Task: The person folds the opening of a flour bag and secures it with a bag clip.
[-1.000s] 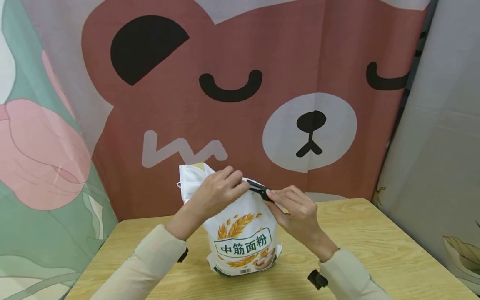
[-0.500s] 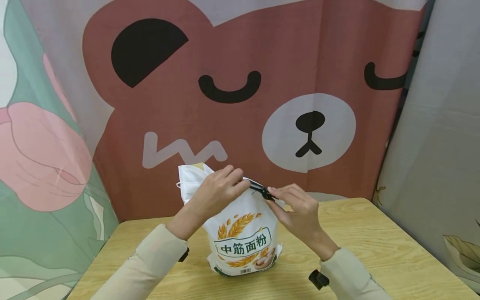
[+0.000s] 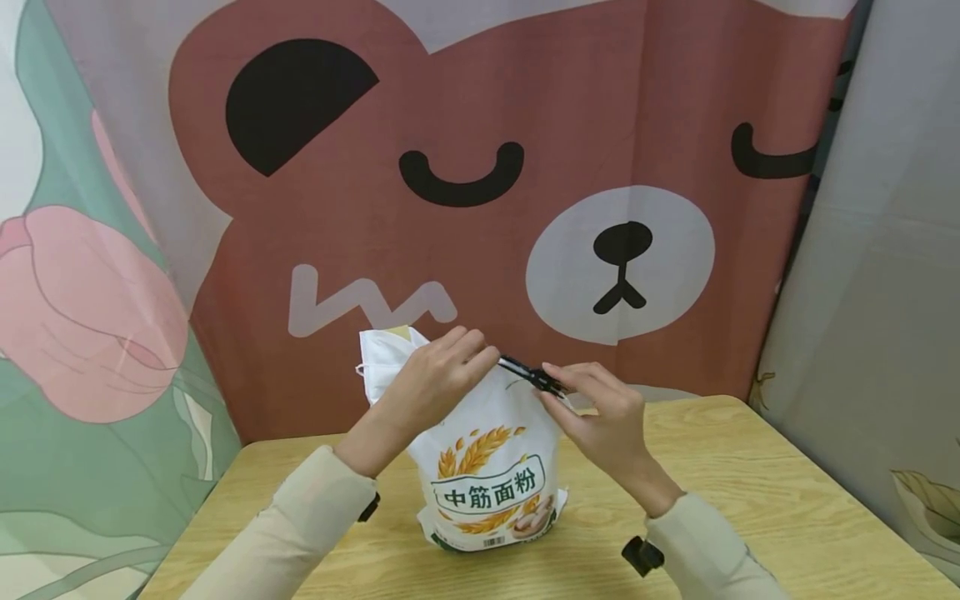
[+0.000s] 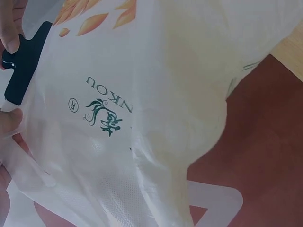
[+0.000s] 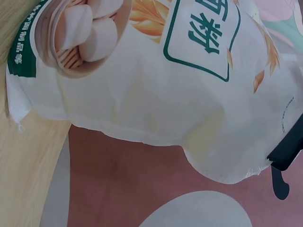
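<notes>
A white flour bag (image 3: 487, 462) with printed wheat ears and green lettering stands upright on the table. My left hand (image 3: 446, 375) grips its gathered top edge. At the bag's upper right corner, my right hand (image 3: 603, 408) pinches a black bag clip (image 3: 532, 374) between thumb and fingers. The left wrist view has the clip (image 4: 28, 61) lying along the bag's edge beside my left thumb (image 4: 10, 122). In the right wrist view, the clip (image 5: 286, 149) sits at the bag's edge with its curved lever sticking out; my right hand is out of that view.
The bag stands on a light wood table (image 3: 720, 500). Close behind rises a curtain (image 3: 585, 108) with a brown bear print, and a grey curtain (image 3: 877, 275) hangs at the right. Dark wrist-camera mounts (image 3: 642, 556) show at both cuffs.
My right hand and the clip have shifted slightly to the right, and more of the clip shows beside my left hand. The bag and my left hand have hardly moved.
</notes>
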Available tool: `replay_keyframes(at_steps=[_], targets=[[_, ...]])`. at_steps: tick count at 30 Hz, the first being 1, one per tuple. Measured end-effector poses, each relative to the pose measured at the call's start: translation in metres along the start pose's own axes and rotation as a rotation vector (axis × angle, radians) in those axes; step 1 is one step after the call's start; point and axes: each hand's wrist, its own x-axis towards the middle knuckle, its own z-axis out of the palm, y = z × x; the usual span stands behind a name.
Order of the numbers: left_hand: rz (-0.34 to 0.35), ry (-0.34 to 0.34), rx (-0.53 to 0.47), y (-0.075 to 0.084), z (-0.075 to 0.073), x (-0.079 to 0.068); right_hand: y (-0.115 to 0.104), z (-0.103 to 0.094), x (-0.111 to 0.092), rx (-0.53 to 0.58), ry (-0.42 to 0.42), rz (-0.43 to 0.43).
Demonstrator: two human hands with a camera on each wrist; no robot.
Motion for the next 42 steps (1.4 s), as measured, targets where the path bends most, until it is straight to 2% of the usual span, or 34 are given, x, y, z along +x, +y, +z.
replay_keyframes(at_steps=[6,12,16,21,27,34,42], targets=[[-0.111,0.027,-0.071,-0.001,0.0,0.006,-0.011,-0.005,0.015,0.016,-0.011,0.052],[-0.241,0.033,-0.231,-0.005,-0.002,0.01,-0.011,-0.007,0.019,0.0,-0.023,0.128],[-0.336,-0.008,-0.299,-0.007,-0.005,0.013,-0.009,-0.009,0.02,0.004,-0.056,0.175],[-0.447,-0.071,-0.36,-0.009,-0.009,0.017,-0.008,-0.01,0.021,0.075,-0.102,0.258],[-0.487,-0.1,-0.382,-0.008,-0.009,0.021,-0.002,-0.009,0.019,0.137,-0.105,0.333],[-0.545,-0.129,-0.393,-0.011,-0.005,0.026,0.023,-0.006,0.003,0.181,-0.144,0.453],[-0.613,-0.17,-0.458,-0.014,-0.003,0.031,0.009,-0.013,0.02,0.213,-0.184,0.52]])
